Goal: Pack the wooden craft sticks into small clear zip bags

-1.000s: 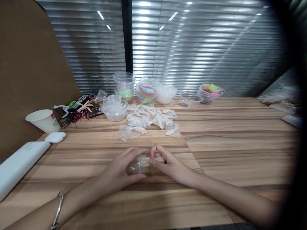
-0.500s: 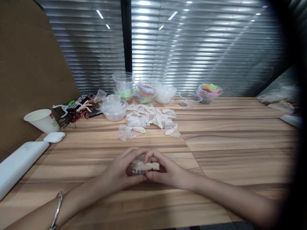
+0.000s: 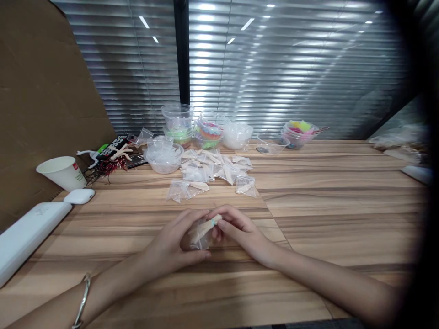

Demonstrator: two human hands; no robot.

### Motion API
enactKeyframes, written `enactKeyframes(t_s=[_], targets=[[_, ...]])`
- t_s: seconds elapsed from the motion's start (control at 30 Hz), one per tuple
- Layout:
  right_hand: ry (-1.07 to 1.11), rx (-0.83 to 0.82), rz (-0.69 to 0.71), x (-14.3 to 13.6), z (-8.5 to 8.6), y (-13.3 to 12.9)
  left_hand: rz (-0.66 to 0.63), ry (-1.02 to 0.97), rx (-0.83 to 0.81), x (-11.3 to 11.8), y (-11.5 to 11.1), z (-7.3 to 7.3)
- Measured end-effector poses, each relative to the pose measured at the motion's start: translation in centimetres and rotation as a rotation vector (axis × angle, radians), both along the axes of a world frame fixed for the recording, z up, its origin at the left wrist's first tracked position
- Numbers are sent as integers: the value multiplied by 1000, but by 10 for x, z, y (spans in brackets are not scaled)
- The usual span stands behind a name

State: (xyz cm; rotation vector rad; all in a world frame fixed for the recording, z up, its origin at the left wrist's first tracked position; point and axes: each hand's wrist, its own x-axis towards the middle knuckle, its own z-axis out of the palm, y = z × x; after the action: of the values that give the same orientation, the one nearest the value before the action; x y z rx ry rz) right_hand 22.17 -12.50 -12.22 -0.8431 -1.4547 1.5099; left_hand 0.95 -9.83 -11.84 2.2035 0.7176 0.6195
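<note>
Between my hands is a pale bundle of thin strips (image 3: 205, 227), tied near its upper right end with a light blue-green band. Its lower left part lies in a small clear plastic bag (image 3: 200, 242). My left hand (image 3: 178, 240) curves round the bag from the left, its thumb and fingers closed on it. At the banded end, my right hand (image 3: 236, 228) pinches the bundle between thumb and fingers. Farther back on the table lie several small clear bags (image 3: 219, 165) with pale pieces inside.
Clear tubs (image 3: 177, 121), some with coloured contents, stand along the blinds. At the left are a paper cup (image 3: 63, 172), a white case (image 3: 79, 196), a long white box (image 3: 32, 235) and tangled red wires (image 3: 115, 167). A colourful bowl (image 3: 299, 134) stands back right.
The bundle has tilted, its banded end now higher and pointing up to the right. My right hand has moved up slightly and its thumb now presses near the band.
</note>
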Motion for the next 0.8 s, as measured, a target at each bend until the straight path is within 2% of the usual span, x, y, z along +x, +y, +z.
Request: enactKeyframes(t_s=[0.13,0.23,0.33,0.47,0.53,0.63,0.73,0.8], targets=[[-61,40,-89,0,-6,0,8,35,29,-2,0,-1],[-199,96,-162,2,-11,-2,35,68,49,-3,0,-3],[-409,272,-213,4,-11,-8,42,81,67,-4,1,-7],[-611,593,-175,4,-5,-15,-17,123,203,-4,-2,-6],[-638,753,-174,3,-3,-16,-72,152,274,-4,-6,-1],[-616,908,-175,3,-4,-14,-107,159,266,-2,-12,6],[-578,959,-161,2,-4,-12,-66,114,244,-2,-13,6],[-565,922,-129,2,-3,-11,-20,87,261,-2,-11,3]])
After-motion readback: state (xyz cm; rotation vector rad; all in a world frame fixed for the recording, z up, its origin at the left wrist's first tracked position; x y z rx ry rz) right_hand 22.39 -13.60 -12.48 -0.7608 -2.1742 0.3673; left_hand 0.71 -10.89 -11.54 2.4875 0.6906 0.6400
